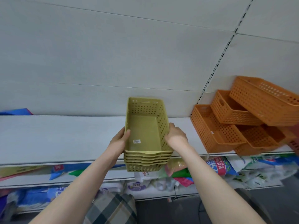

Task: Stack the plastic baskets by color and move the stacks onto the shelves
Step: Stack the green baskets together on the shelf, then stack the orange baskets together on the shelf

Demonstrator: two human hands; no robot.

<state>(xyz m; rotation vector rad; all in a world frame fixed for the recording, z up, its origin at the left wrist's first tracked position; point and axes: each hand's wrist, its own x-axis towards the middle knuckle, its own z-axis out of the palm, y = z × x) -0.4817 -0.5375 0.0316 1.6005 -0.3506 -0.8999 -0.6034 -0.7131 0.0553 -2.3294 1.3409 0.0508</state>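
White shelf (64,139): orange baskets (239,126) at right.

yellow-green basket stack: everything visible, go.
The yellow-green basket stack is about five nested rectangular plastic baskets with perforated walls, solid floors and a handle slot in the far end. A small white label sits on the top basket's floor. Upright, the stack overhangs the white shelf edge, gripped by the left hand and right hand.

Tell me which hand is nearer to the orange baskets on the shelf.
Right. The right hand grips the yellow-green stack's side facing the orange baskets; the left hand holds the far side.
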